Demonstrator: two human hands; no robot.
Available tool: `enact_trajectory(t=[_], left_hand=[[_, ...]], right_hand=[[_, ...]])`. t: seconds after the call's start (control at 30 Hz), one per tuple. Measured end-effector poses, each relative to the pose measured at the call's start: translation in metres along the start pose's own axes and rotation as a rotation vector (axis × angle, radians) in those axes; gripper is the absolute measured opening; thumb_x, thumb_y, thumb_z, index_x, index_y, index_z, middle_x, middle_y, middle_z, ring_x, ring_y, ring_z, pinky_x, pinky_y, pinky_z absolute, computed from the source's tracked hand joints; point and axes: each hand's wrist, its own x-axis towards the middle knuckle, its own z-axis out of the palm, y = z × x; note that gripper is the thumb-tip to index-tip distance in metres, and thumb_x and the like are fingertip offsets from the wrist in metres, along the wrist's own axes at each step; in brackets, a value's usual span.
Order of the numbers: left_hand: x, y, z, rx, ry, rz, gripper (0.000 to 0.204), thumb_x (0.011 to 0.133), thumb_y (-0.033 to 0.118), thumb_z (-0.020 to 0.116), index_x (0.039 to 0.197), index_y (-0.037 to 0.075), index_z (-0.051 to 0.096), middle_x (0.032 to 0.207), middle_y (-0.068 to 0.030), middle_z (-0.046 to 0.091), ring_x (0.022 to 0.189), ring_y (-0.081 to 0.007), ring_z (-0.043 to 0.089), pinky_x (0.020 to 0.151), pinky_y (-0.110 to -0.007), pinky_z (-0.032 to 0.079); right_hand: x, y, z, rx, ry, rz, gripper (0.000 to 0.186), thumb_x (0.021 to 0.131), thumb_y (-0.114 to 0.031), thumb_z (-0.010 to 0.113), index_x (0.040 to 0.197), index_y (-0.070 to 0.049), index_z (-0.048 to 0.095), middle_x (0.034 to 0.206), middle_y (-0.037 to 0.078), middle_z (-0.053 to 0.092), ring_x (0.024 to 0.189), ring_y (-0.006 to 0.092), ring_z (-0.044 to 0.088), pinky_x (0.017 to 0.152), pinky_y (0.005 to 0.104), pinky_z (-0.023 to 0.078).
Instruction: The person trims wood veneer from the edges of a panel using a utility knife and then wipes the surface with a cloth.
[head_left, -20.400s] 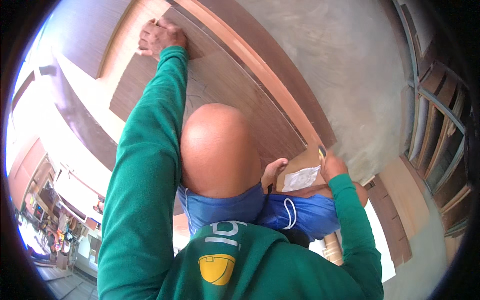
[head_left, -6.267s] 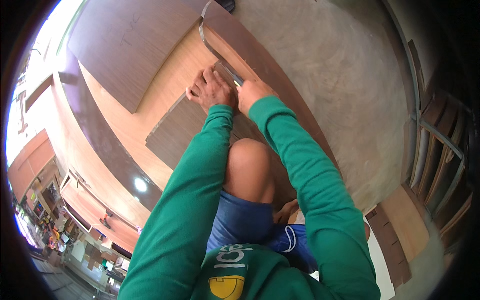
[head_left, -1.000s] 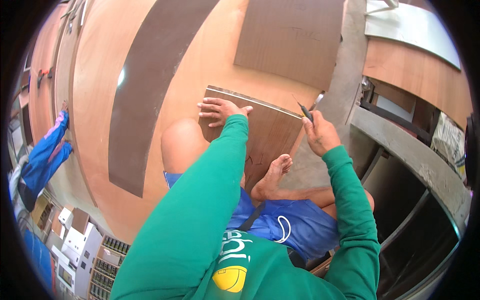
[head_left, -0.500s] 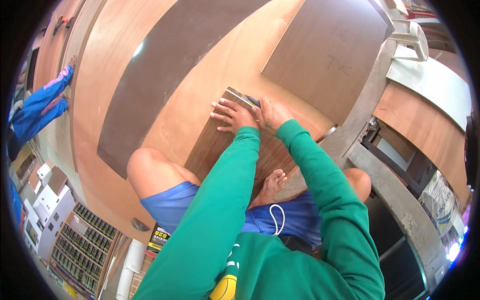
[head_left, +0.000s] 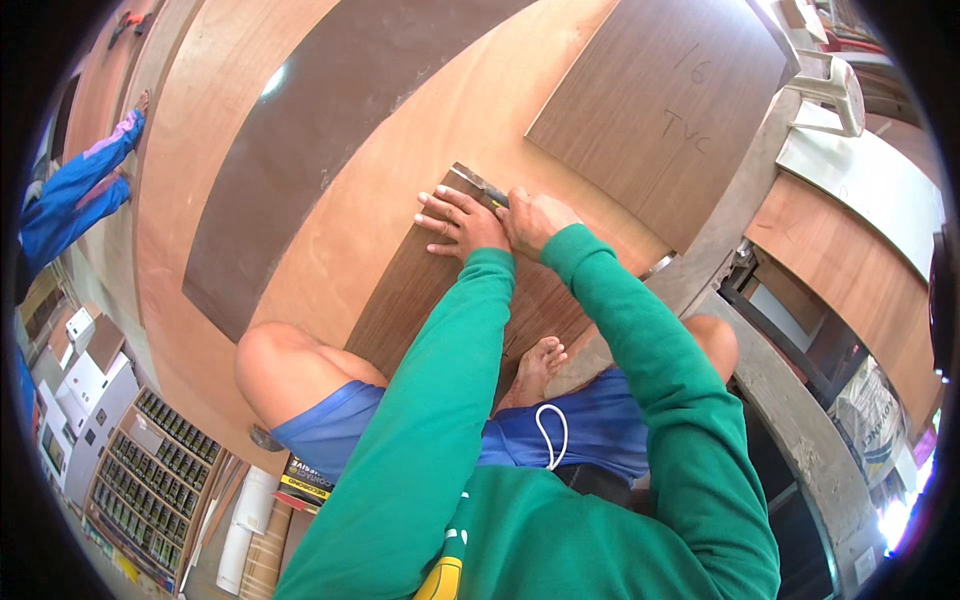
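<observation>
My left hand [head_left: 468, 226] lies flat with its fingers spread near the far end of a brown wood-grain panel [head_left: 415, 290]. Right beside it, my right hand [head_left: 538, 220] is closed around a slim dark and yellow hand tool [head_left: 499, 202]. The tool is at the panel's far edge, where a pale strip shows. Most of the tool is inside my fingers, so its exact kind is hidden. My bare foot [head_left: 536, 368] rests at the panel's near part.
A large light plywood sheet [head_left: 345, 230] lies beneath, carrying a curved dark brown sheet [head_left: 270, 180] and another brown panel [head_left: 650, 110] with handwriting. A white plastic stool [head_left: 838, 95] stands far right. At far left reach another person's blue sleeves [head_left: 80, 205]. An adhesive tin [head_left: 305, 478] sits near my knee.
My right hand has shifted slightly left and up along the panel's edge with the tool. My left hand stays pressed on the panel. The view has moved a little.
</observation>
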Motion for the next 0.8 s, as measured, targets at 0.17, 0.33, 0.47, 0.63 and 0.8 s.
enact_trajectory(t=[0.17, 0.33, 0.47, 0.63, 0.8], left_hand=[[-0.002, -0.003, -0.007, 0.002, -0.088, 0.003, 0.098, 0.092, 0.034, 0.061, 0.151, -0.004, -0.007, 0.159, -0.0289, -0.013, 0.143, -0.0579, -0.006, 0.103, -0.079, 0.019], [0.002, -0.007, 0.006, -0.019, 0.040, 0.030, 0.090, 0.096, 0.039, 0.054, 0.153, -0.003, -0.002, 0.160, -0.0285, -0.010, 0.144, -0.0572, -0.005, 0.104, -0.079, 0.019], [0.000, -0.014, 0.012, 0.000, 0.067, 0.073, 0.084, 0.099, 0.044, 0.045, 0.153, -0.001, -0.001, 0.161, -0.0253, -0.009, 0.144, -0.0566, -0.005, 0.103, -0.080, 0.019], [0.007, -0.023, 0.021, 0.031, 0.158, 0.078, 0.086, 0.098, 0.044, 0.046, 0.153, -0.002, -0.002, 0.161, -0.0259, -0.009, 0.144, -0.0559, -0.007, 0.103, -0.080, 0.018], [-0.010, -0.010, -0.012, 0.017, -0.017, 0.102, 0.104, 0.089, 0.045, 0.062, 0.152, -0.004, -0.005, 0.159, -0.0291, -0.010, 0.144, -0.0568, -0.008, 0.104, -0.079, 0.018]], right_hand=[[-0.012, -0.001, -0.011, 0.031, -0.041, 0.055, 0.039, 0.098, -0.036, 0.048, 0.100, 0.002, 0.054, 0.079, 0.033, 0.064, 0.075, 0.0494, 0.064, 0.068, 0.0557, 0.051], [-0.003, -0.008, -0.005, 0.160, 0.072, 0.012, 0.038, 0.098, -0.034, 0.048, 0.098, 0.003, 0.052, 0.076, 0.034, 0.062, 0.070, 0.0515, 0.062, 0.066, 0.0578, 0.049], [0.010, -0.010, 0.007, 0.157, 0.062, -0.017, 0.039, 0.099, -0.034, 0.046, 0.097, 0.004, 0.052, 0.076, 0.034, 0.063, 0.071, 0.0512, 0.062, 0.066, 0.0571, 0.050], [0.017, -0.030, -0.004, 0.120, -0.002, 0.037, 0.041, 0.100, -0.035, 0.044, 0.098, 0.004, 0.055, 0.079, 0.033, 0.065, 0.076, 0.0486, 0.065, 0.069, 0.0547, 0.052], [0.020, -0.026, -0.017, 0.053, -0.107, 0.075, 0.043, 0.100, -0.037, 0.044, 0.103, 0.003, 0.060, 0.088, 0.029, 0.068, 0.084, 0.0444, 0.068, 0.075, 0.0511, 0.055]])
